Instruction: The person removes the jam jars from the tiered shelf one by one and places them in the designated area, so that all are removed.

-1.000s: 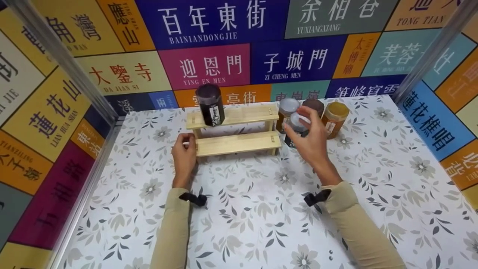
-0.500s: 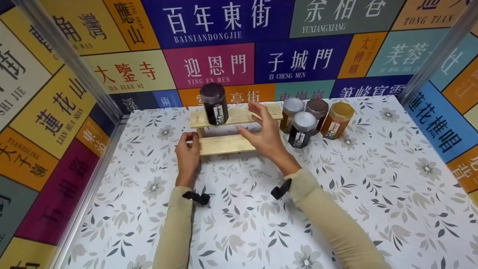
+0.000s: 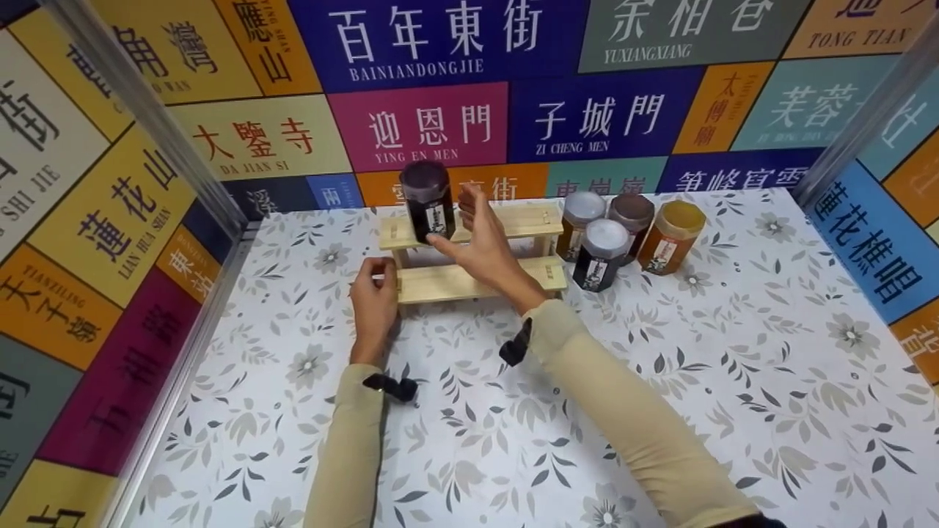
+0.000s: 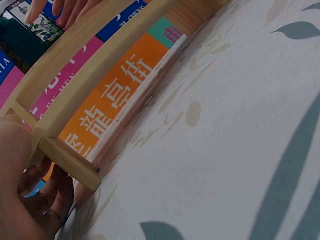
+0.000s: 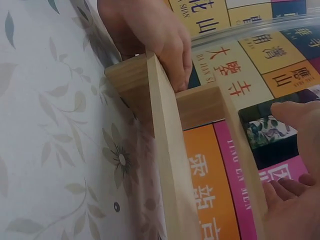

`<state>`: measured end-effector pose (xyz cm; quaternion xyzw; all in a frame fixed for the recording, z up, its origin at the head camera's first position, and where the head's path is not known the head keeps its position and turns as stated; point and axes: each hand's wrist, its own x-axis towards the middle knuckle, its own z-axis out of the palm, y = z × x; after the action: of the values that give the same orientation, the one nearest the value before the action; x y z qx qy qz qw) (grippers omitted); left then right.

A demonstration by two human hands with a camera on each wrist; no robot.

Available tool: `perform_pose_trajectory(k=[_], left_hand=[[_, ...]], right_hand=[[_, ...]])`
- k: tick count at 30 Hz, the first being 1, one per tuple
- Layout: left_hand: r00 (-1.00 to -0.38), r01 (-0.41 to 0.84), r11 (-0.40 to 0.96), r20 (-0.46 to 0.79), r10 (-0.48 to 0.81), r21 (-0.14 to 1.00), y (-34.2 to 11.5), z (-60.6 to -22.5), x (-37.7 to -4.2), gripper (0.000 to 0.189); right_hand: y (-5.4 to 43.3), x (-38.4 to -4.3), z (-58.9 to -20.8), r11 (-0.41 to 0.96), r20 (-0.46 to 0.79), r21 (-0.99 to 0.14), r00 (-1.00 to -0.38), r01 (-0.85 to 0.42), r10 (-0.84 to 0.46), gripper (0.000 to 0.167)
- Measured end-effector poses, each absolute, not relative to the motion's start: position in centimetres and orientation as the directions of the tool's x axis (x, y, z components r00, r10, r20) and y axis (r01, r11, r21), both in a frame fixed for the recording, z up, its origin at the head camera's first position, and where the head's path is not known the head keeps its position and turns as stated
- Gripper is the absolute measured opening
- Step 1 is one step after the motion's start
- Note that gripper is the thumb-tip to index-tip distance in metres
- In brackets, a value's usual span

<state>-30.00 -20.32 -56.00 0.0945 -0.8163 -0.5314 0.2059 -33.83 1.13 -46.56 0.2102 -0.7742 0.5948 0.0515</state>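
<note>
A two-step wooden shelf (image 3: 477,282) stands on the patterned cloth. My left hand (image 3: 375,299) grips the left end of its lower step, and in the left wrist view the fingers (image 4: 60,192) curl beneath the board. A dark, many-sided jar (image 3: 428,205) with a purplish lid and a white label stands upright on the upper step, near its left end. My right hand (image 3: 486,246) is at the jar's right side with fingers extended. Its thumb (image 5: 290,114) overlaps the jar's label in the right wrist view, while the other fingers stay apart from the thumb.
Several jars stand together right of the shelf: a black one with a pale lid (image 3: 600,255), an amber one (image 3: 669,238), a brown-lidded one (image 3: 632,213) and a pale-lidded one (image 3: 583,209) behind. A sign-covered wall (image 3: 418,125) rises behind the table.
My right hand has moved left from above the jar group, across the shelf, to the dark jar. My left hand keeps its grip on the shelf's end.
</note>
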Motion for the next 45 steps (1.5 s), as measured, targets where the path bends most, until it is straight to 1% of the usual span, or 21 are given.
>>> perform_pose_trajectory(k=[6,14,25,31,34,38,45], left_hand=[[-0.896,0.098,0.421,0.264,-0.356,0.902,-20.3,-56.0,-29.8,0.024],[-0.898,0.094,0.418,0.258,-0.356,0.904,-20.4,-56.1,-29.9,0.023],[-0.899,0.092,0.404,0.251,-0.360,0.910,-20.4,-56.0,-29.8,0.022],[-0.898,0.078,0.408,0.242,-0.368,0.909,-20.4,-56.0,-29.9,0.023],[-0.897,0.087,0.407,0.249,-0.365,0.909,-20.3,-55.9,-29.9,0.023],[-0.895,0.102,0.412,0.264,-0.360,0.906,-20.4,-55.9,-29.9,0.023],[-0.894,0.096,0.420,0.264,-0.363,0.903,-20.4,-56.1,-30.0,0.022]], right_hand=[[-0.3,-34.6,-46.5,0.256,0.338,-0.883,-0.911,-0.393,-0.235,0.095],[-1.0,-34.6,-46.5,0.393,0.336,-0.830,-0.918,-0.395,-0.211,0.094],[0.3,-33.5,-46.7,0.319,0.344,-0.862,-0.917,-0.393,-0.201,0.090],[2.1,-32.1,-46.4,0.334,0.324,-0.868,-0.929,-0.367,-0.180,0.090],[3.2,-31.5,-46.4,0.317,0.316,-0.880,-0.934,-0.354,-0.166,0.089],[4.8,-30.6,-46.7,0.303,0.336,-0.881,-0.931,-0.364,-0.143,0.085],[7.8,-28.8,-48.1,0.341,0.387,-0.858,-0.920,-0.384,-0.063,0.083]])
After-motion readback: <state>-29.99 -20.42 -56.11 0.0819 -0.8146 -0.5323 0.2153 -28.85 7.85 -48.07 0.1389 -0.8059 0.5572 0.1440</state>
